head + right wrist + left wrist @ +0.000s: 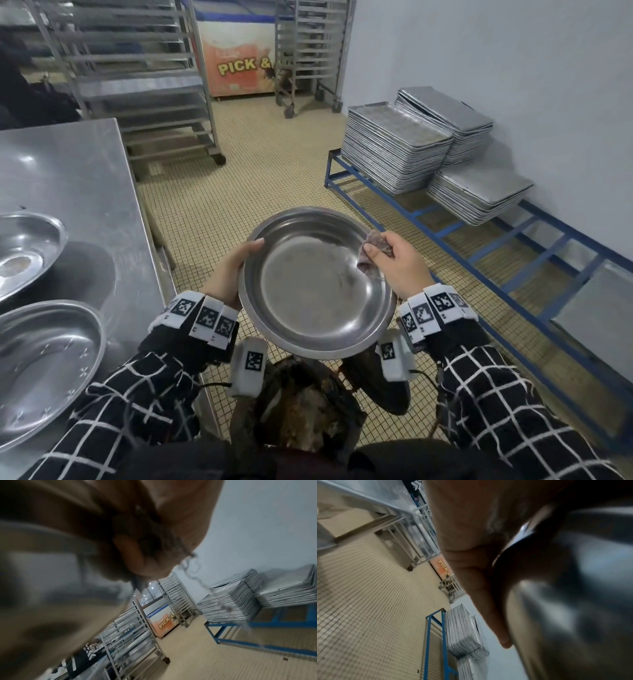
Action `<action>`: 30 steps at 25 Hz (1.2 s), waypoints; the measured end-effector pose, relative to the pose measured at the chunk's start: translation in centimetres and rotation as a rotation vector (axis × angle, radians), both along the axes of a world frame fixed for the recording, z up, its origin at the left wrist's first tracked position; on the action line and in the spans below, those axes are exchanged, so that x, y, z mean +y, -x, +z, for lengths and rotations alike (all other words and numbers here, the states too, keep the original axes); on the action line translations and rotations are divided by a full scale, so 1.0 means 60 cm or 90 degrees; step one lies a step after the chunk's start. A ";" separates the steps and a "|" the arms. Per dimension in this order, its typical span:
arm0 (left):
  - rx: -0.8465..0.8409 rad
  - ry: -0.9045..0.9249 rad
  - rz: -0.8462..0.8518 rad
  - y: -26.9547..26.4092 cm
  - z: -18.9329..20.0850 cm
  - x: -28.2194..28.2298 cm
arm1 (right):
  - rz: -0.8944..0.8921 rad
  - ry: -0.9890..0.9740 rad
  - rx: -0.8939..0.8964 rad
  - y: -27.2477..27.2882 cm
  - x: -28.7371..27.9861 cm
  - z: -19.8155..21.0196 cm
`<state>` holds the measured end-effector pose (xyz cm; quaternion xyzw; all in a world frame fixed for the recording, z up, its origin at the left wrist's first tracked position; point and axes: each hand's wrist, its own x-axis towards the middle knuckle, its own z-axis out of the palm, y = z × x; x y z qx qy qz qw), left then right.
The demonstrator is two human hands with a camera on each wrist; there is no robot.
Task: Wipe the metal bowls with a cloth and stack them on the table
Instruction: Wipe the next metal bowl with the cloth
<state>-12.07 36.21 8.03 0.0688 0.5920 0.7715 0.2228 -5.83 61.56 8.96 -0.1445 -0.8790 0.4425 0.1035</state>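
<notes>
Mid-wipe on the bowl, with the table stack off to your left

From the head cam, your left hand (227,274) is wrapped round the left rim of the metal bowl (317,284), thumb over the edge, holding it up in front of you over the floor. Your right hand (399,265) has the cloth (375,251) bunched in curled fingers, pressed just inside the rim directly across from that grip, so I'd say the next sweep runs back across the basin toward your left hand. The two bowls (41,363) on the table (85,178) sit further left, so the left hand's nearer for stacking. Left wrist cam: fingers (488,601) flat along the bowl's underside. Right wrist cam is blurry, but fingers (130,553) are clearly closed on the cloth.
</notes>
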 end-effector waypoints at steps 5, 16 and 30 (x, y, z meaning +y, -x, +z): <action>-0.027 0.132 0.115 -0.010 0.014 0.014 | -0.133 0.122 0.007 0.000 -0.023 -0.017; 0.064 -0.040 0.075 -0.005 0.016 -0.001 | -0.113 0.140 0.056 0.013 -0.038 0.019; 0.134 0.193 0.216 -0.042 0.025 0.043 | -0.246 0.317 0.143 0.000 -0.118 -0.007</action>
